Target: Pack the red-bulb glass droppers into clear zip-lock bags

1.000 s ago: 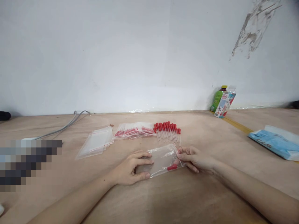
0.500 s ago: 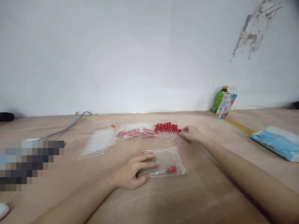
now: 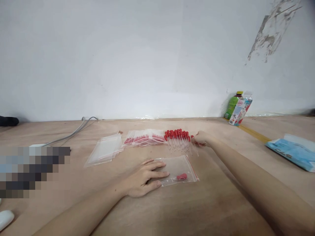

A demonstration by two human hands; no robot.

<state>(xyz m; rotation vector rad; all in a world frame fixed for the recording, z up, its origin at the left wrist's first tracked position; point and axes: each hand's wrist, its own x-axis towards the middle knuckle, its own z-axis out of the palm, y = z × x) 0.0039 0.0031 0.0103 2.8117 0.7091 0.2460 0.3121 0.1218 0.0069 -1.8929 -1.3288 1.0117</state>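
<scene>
My left hand [image 3: 144,178] lies flat on the near end of a clear zip bag [image 3: 180,167] on the wooden table [image 3: 197,209], pinning it down. One red-bulbed dropper [image 3: 181,177] is inside that bag. My right hand [image 3: 200,137] reaches forward to the right end of a row of several red-bulbed glass droppers [image 3: 178,139]. Its fingertips pinch one dropper [image 3: 194,146], whose glass stem angles away from the row.
A stack of filled bags [image 3: 144,137] lies left of the droppers, with empty clear bags [image 3: 104,150] further left. A grey cable [image 3: 73,131] runs at the back left. Two bottles [image 3: 237,106] stand by the wall, and a blue packet [image 3: 292,150] lies at right.
My right hand left the bag's mouth and reached out to the dropper row, where it now pinches one dropper. The bag settled flat under my left hand.
</scene>
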